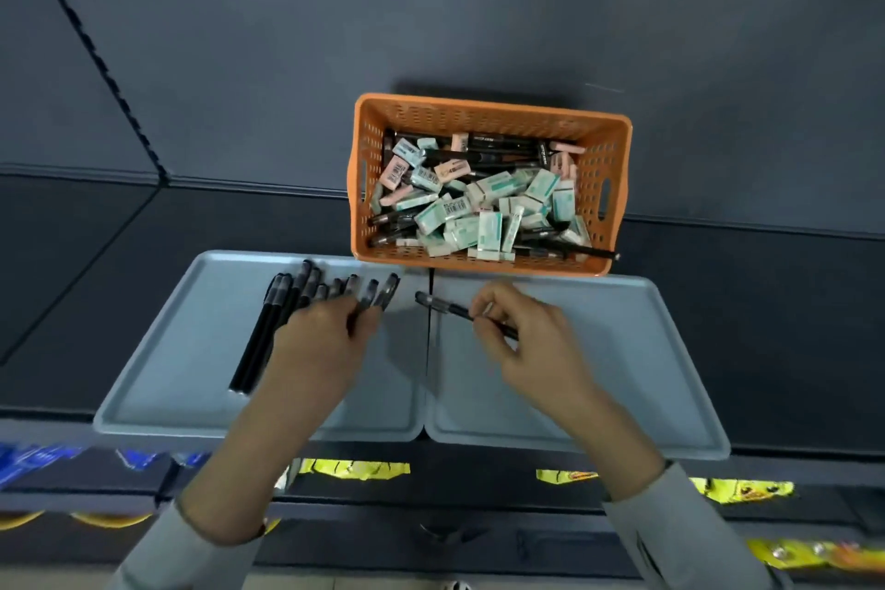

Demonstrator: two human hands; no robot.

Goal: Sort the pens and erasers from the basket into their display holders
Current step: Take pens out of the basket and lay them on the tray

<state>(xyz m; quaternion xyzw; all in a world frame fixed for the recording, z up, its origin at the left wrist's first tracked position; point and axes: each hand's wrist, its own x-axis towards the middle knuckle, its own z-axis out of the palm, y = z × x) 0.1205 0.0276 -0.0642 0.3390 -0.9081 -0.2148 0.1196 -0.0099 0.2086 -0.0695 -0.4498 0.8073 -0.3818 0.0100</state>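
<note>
though eraser labels blur, right hand pinches pen

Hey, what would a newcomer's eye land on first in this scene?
The orange basket at top centre, heaped with erasers and loose pens. Below it, the left hand holds a row of black pens on the left tray, while the right hand pinches one pen over the right tray.

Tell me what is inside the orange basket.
The basket holds many boxed erasers, mostly white-green, some pink, mixed with black pens. Erasers lie over many pens, so their number and the basket floor cannot be seen.
</note>
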